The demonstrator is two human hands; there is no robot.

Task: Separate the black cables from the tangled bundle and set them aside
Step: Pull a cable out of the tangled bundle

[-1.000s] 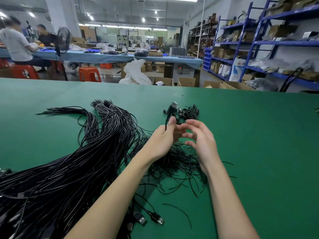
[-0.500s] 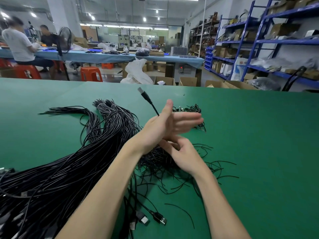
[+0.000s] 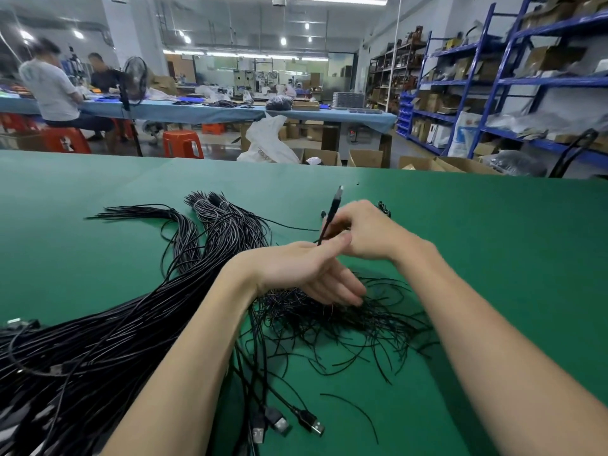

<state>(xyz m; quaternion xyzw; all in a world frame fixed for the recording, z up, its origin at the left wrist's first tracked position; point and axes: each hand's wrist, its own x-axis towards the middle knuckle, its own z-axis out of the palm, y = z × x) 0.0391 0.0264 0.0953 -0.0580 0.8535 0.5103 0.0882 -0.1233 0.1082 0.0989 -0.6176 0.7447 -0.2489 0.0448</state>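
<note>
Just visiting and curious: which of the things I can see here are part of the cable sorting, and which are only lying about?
Part of the job:
tangled bundle
single cable, gripped by the right hand
left hand
sorted cable pile
green table

Lying about:
orange stool
cardboard boxes
blue shelving
standing fan
</note>
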